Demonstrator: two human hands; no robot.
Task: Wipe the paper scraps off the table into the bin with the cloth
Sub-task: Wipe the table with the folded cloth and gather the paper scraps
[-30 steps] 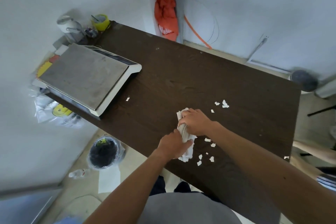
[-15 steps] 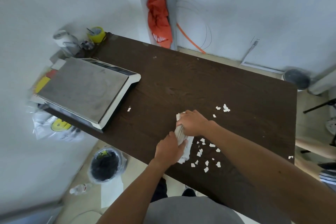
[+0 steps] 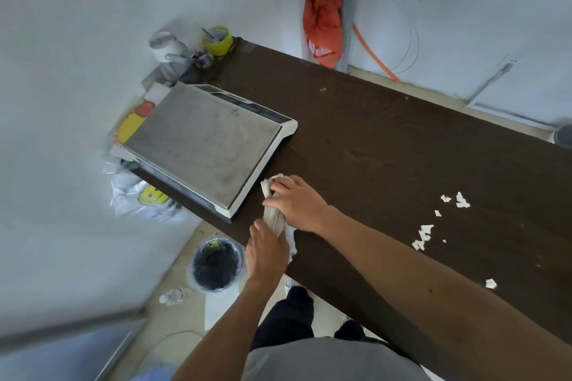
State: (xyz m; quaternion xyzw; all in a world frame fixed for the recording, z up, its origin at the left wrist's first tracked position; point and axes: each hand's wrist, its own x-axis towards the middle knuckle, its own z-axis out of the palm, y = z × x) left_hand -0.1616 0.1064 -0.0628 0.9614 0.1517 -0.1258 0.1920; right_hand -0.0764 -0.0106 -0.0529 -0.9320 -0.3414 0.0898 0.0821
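A whitish cloth (image 3: 274, 218), bunched lengthwise, lies on the dark wooden table (image 3: 387, 145) near its front edge, beside the scale's corner. My right hand (image 3: 297, 201) presses on its far part and my left hand (image 3: 266, 254) grips its near end at the table edge. White paper scraps (image 3: 423, 236) lie to the right, with more scraps (image 3: 461, 199) farther back and one scrap (image 3: 490, 283) by my right forearm. The bin (image 3: 215, 266), lined with a black bag, stands on the floor just below and left of my left hand.
A flat weighing scale (image 3: 204, 145) fills the table's left end. Behind it stand a yellow tape roll (image 3: 217, 39) and a white jar (image 3: 165, 46). A plastic bag (image 3: 145, 198) and a small bottle (image 3: 171, 297) lie on the floor by the bin. An orange cloth (image 3: 322, 6) hangs on the wall.
Both hands have slid the cloth left along the front edge to the scale's corner, above the bin. The scraps that lay beside the cloth are no longer there; others stay at the right.
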